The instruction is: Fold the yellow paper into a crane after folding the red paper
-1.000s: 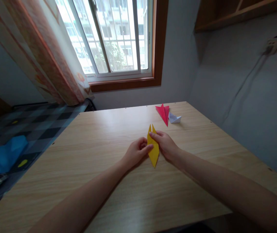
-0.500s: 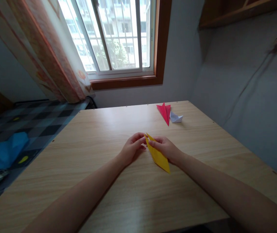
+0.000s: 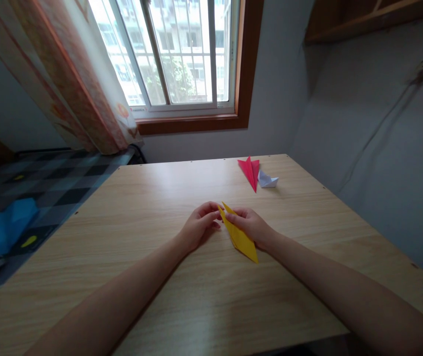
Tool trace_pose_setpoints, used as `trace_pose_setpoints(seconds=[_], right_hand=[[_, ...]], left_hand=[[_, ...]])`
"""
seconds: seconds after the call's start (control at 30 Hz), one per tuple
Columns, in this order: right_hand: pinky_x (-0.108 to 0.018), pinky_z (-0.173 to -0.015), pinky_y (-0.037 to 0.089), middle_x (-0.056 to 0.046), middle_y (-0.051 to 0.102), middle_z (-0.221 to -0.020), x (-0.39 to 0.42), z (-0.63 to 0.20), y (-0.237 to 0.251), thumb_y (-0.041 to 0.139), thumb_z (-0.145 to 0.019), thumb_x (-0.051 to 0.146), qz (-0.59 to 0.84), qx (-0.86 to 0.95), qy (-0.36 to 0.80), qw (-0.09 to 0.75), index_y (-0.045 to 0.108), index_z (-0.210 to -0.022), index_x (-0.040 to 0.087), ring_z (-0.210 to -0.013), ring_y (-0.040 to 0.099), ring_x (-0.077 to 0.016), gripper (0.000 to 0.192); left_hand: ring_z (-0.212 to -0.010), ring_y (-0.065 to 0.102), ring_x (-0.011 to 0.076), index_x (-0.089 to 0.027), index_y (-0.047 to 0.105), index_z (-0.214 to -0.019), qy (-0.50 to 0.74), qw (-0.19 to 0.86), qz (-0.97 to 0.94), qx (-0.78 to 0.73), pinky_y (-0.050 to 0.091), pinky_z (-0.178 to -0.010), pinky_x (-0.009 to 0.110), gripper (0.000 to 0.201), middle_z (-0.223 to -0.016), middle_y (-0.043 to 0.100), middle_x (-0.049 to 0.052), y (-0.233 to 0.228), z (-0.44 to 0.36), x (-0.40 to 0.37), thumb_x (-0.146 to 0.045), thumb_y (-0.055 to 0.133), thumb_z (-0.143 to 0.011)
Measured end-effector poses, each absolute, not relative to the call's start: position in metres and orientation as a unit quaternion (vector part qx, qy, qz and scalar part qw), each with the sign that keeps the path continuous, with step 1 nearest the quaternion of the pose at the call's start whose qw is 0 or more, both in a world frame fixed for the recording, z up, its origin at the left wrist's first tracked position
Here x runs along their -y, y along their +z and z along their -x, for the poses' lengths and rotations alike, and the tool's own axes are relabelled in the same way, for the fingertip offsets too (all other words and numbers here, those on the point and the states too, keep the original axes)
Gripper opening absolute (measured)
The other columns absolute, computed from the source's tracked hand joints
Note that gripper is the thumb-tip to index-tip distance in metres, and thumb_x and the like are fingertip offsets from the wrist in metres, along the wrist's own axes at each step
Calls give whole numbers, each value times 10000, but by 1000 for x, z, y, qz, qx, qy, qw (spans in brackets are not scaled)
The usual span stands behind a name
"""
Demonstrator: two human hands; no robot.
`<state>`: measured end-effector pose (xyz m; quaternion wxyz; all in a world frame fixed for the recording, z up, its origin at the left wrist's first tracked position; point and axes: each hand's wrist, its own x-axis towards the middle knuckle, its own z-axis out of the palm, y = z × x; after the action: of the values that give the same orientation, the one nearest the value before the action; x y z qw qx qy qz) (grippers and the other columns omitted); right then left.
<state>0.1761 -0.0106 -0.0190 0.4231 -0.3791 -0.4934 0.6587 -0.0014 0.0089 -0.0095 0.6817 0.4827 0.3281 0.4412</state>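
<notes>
A folded yellow paper (image 3: 241,241) is held just above the middle of the table, one end split into two narrow points and the other tapering toward me. My right hand (image 3: 251,225) pinches it near the split end, thumb on the near face and fingers behind. At the left point, my left hand (image 3: 201,225) has its thumb and index finger closed around the paper's tip, while its lower fingers are curled. The fingers behind the paper are partly hidden.
A red paper plane (image 3: 250,173) and a white paper boat (image 3: 268,180) sit side by side toward the far edge of the wooden table (image 3: 152,207). Left of it, a blue folded paper (image 3: 6,225) lies on a checked bedspread. A window (image 3: 182,59) is beyond.
Hands and yellow paper keep nearly the same pose. The whole view has shifted slightly, with little other visible movement.
</notes>
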Motion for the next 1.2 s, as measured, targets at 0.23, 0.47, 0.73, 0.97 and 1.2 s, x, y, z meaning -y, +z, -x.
trace_pose_setpoints(seconds=[0.23, 0.47, 0.73, 0.97, 1.2], right_hand=[[-248, -525, 327, 14, 598, -643, 12, -176, -14, 761, -719, 574, 389, 510, 642, 420, 707, -822, 161, -567, 485, -119, 429], [-258, -541, 292, 19, 565, -653, 10, -175, -18, 730, -739, 577, 390, 529, 622, 425, 657, -767, 163, -577, 450, -115, 422], [-260, -557, 303, 20, 546, -656, 9, -174, -21, 732, -731, 573, 399, 517, 614, 443, 663, -805, 167, -591, 457, -124, 418], [-260, -556, 303, 27, 525, -661, 8, -172, -23, 719, -766, 537, 386, 521, 596, 473, 646, -796, 172, -598, 435, -121, 373], [-256, -569, 315, 18, 547, -684, 8, -172, -20, 725, -749, 501, 398, 517, 584, 483, 666, -808, 169, -627, 456, -127, 342]], left_hand=[[-720, 582, 103, -173, 637, -836, 443, 667, -499, -332, 484, -608, 179, 231, -836, 657, 6, -8, 0, -7, -263, 800, -700], [-714, 565, 102, -177, 633, -836, 466, 628, -525, -336, 473, -603, 182, 243, -852, 650, 6, -6, -1, -5, -272, 804, -693], [-707, 550, 105, -176, 609, -815, 467, 606, -546, -342, 479, -592, 185, 261, -817, 628, 4, -7, -1, -6, -313, 804, -707], [-706, 550, 109, -180, 602, -850, 449, 592, -576, -340, 489, -597, 198, 294, -803, 600, -5, -10, 1, -7, -345, 805, -715], [-753, 566, 121, -179, 622, -836, 442, 609, -559, -347, 495, -633, 207, 253, -861, 613, 17, -5, 0, -4, -358, 768, -733]])
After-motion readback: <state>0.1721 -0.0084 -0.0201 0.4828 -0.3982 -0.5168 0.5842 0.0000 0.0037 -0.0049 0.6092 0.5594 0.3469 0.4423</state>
